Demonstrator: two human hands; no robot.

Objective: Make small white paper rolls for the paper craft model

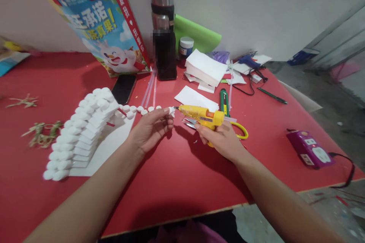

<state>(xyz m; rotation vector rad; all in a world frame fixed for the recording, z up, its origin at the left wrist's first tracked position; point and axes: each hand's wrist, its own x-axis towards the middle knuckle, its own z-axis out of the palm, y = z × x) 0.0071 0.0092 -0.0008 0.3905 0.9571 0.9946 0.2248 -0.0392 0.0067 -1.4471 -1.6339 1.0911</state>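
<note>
My right hand (pixel 218 136) grips a yellow glue gun (pixel 201 114), its nozzle pointing left. At the nozzle tip, my left hand (pixel 155 127) pinches a small white piece (pixel 171 111); its exact kind is too small to make out. Left of my hands stands a white stepped model (pixel 82 133), an arched stair of white slabs edged with round white pieces, on a white sheet (pixel 118 142). A row of loose round white pieces (pixel 140 109) runs behind my left hand. Scissors with yellow handles (pixel 242 132) lie partly hidden beneath the glue gun.
Behind are a phone (pixel 124 89), glue sticks (pixel 148 90), a thermos (pixel 162 11), a tall printed bag (pixel 105 26), white paper stacks (pixel 207 67), a green cutter (pixel 224 100) and a blue glue gun (pixel 249 61). A purple power socket (pixel 309 149) sits right.
</note>
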